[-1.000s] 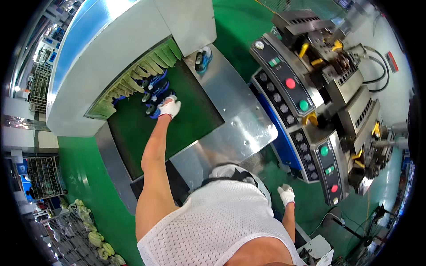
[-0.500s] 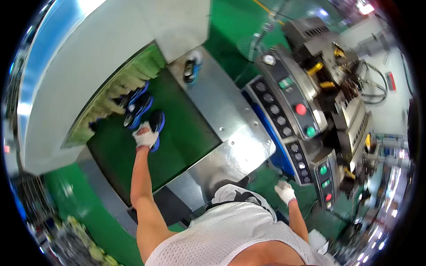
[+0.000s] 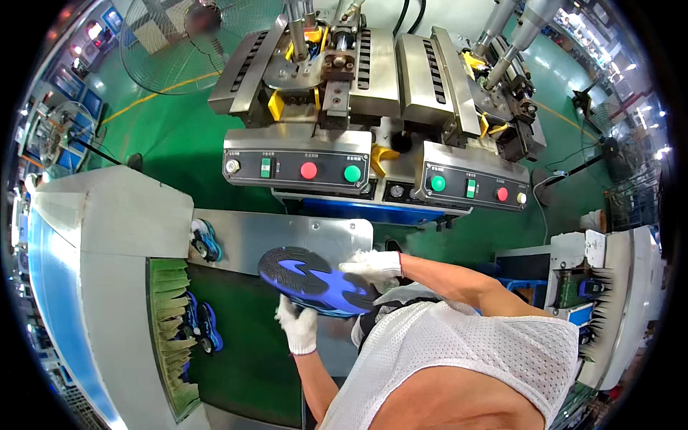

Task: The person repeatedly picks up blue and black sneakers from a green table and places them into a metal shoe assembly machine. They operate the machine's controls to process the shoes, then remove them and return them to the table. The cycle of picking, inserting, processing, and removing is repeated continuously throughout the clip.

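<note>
I hold a shoe (image 3: 315, 282) sole-up in front of my chest; its sole is black with blue patches. My left hand (image 3: 298, 326), in a white glove, grips it from below at the near side. My right hand (image 3: 374, 265), also gloved, rests on the sole's right end. The shoe hangs over the steel plate (image 3: 287, 236) beside a green conveyor belt (image 3: 244, 358). Another blue shoe (image 3: 203, 326) lies on the belt at the green strip curtain (image 3: 170, 330). A third shoe (image 3: 206, 240) sits on the plate's left corner.
A grey tunnel housing (image 3: 107, 265) covers the belt on the left. Ahead stands a steel press machine (image 3: 358, 79) with two control panels carrying red and green buttons (image 3: 309, 170). A second conveyor unit (image 3: 609, 301) is at the right. A fan (image 3: 179, 36) stands at the back left.
My view has swung from the belt toward the press machine. My left hand lifted a shoe off the belt, and my right hand came up from my side onto its sole.
</note>
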`<state>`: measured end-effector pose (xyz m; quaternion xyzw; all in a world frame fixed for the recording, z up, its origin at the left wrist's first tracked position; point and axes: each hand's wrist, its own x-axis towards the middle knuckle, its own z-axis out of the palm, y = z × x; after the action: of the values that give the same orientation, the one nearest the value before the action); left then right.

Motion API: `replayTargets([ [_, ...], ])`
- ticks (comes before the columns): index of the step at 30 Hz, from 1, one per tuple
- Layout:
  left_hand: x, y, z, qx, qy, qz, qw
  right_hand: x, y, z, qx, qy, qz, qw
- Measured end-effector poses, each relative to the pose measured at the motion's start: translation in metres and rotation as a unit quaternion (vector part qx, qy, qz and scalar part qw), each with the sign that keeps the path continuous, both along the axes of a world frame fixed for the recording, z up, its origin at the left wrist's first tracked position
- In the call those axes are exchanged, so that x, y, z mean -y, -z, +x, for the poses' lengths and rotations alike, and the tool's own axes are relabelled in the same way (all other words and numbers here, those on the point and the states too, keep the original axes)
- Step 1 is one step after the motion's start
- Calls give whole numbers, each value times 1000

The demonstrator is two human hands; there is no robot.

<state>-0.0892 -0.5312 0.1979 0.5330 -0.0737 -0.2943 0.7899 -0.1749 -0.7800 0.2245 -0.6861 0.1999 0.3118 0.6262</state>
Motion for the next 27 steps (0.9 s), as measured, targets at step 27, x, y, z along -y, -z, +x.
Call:
replayTargets([
  [27,392,-74,267,598,83,265,752,205,-31,-34,310,336,505,732],
])
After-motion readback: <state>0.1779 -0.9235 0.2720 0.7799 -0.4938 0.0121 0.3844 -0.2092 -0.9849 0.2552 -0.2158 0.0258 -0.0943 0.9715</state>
